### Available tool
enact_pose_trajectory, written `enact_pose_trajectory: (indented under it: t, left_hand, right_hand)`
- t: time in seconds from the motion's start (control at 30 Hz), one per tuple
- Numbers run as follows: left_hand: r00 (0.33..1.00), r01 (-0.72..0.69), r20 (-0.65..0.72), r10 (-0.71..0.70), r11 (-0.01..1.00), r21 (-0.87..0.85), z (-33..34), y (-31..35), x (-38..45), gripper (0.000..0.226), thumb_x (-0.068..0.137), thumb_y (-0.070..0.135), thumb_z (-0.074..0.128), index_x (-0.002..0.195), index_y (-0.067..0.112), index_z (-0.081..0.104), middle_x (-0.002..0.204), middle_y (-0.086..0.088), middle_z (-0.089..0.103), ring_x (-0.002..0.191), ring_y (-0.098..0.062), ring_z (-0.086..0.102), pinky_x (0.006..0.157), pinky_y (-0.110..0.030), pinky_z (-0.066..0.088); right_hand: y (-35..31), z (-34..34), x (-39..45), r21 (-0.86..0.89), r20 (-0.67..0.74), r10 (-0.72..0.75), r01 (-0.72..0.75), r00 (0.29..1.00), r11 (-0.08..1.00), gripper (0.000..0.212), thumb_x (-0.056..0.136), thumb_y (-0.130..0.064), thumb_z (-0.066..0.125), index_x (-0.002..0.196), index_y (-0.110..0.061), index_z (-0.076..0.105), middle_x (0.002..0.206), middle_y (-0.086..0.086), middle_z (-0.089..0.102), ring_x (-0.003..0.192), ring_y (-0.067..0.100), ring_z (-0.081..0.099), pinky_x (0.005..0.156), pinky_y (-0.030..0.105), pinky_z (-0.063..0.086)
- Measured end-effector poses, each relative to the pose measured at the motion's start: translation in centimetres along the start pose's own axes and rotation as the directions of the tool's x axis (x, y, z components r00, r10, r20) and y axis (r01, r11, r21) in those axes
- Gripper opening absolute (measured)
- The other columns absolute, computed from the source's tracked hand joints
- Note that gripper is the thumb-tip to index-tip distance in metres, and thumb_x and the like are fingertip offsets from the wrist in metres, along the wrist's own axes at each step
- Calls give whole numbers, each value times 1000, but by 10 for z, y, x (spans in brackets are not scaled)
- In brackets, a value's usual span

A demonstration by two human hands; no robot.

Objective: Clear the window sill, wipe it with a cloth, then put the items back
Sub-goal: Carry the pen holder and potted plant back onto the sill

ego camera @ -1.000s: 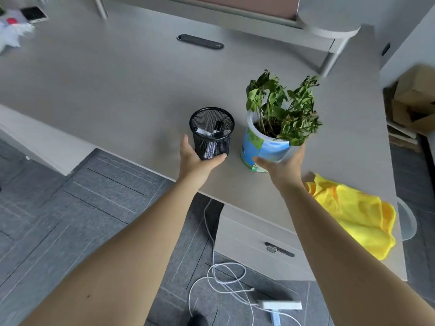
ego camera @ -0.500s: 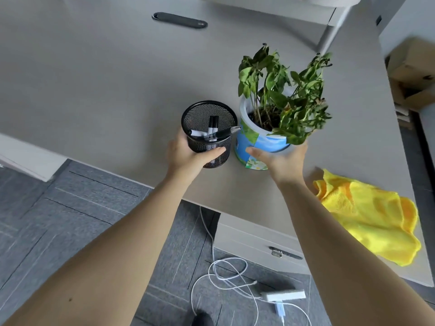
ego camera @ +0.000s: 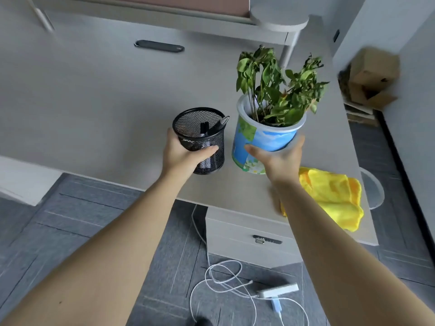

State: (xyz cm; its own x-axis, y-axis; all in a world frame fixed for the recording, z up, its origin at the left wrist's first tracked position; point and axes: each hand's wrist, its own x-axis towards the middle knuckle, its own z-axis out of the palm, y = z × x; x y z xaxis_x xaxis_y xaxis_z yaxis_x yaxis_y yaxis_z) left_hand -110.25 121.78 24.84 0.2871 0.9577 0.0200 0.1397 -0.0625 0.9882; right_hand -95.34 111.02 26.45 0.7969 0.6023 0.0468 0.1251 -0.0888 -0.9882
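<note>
From the head view, the left hand [ego camera: 182, 155] grips a black mesh cup [ego camera: 200, 140] holding dark pens [ego camera: 215, 127], above the desk [ego camera: 94, 95] near its front edge. The right hand [ego camera: 280, 158] grasps a blue pot [ego camera: 261, 142] with a leafy plant [ego camera: 277, 88] in it. A yellow cloth [ego camera: 329, 196] lies on the desk just right of that wrist.

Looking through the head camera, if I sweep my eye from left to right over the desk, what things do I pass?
Left hand → black mesh pen holder → right hand with the potted plant it grips → yellow cloth → cardboard box on the floor past the desk's end.
</note>
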Motion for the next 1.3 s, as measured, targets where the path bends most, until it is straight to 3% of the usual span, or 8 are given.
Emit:
enact_pose_trajectory:
  t: [0.2,0.33,0.5,0.63,0.7,0.83,0.97,1.3]
  left_hand:
    - [990,-77,116,77,997,-7,44,60,-51,84,35,35,80,109,7,50,109,-11,66,100,-25,63,92,-49,51]
    - [958,-120,257,125,992,-33,102,99,-112,79,31,40,76,101,18,46,101,1,63,98,-22,61,92,-42,50]
    - [885,-169,432,175,984,-53,185,132,-205,76,28,44,74,96,26,42,96,8,60,99,-21,58,92,-37,48]
    - [786,-214,568,245,969,-121,253,156,-283,83,31,43,77,105,20,47,108,0,63,104,-22,59,96,-43,48]
    - [746,-172,633,207,978,-117,313,165,-209,87,35,39,80,112,15,47,111,-2,62,105,-21,59,95,-39,48]
    - [604,-147,772,196,980,-133,389,184,-229,77,51,10,84,117,5,43,107,-2,55,100,-17,54,79,-20,45]
    - [443,-156,875,195,978,-139,453,190,-279,83,36,34,82,108,16,44,111,-2,59,106,-21,56,96,-39,45]
    - [-19,-170,973,231,958,-231,579,272,-421,75,61,21,81,120,7,35,109,1,44,101,-14,43,80,-24,36]
  right_hand:
    - [-31,-89,-29,62,-97,-88,95,991,994,81,50,-3,86,112,-14,35,98,-12,51,90,2,56,75,10,51]
    - [-42,-176,-60,24,-220,-105,113,970,993,97,43,-23,83,126,-7,36,122,7,54,111,21,57,94,38,51]
    - [-44,-304,-120,-12,-407,-64,65,911,998,97,43,-23,81,128,-8,35,105,-9,51,102,14,55,87,33,50]
    - [-37,-404,-166,-26,-546,-59,54,836,998,96,42,-26,81,124,-9,35,115,3,54,104,18,57,88,36,51]
    - [-33,-403,-83,-47,-631,-18,-15,776,999,90,43,-26,81,119,-11,36,112,1,53,101,17,57,84,33,50]
    - [-34,-462,-82,-49,-738,-39,4,674,999,83,43,-24,81,110,-17,34,108,1,52,98,17,56,79,29,51]
    - [-24,-526,-122,-36,-861,-11,-39,509,999,81,43,-22,82,108,-19,34,97,-7,52,94,17,57,77,33,54]
    - [-58,-662,-209,-57,-996,-48,-126,74,990,86,45,-14,86,113,-16,33,100,-3,52,95,18,56,76,36,55]
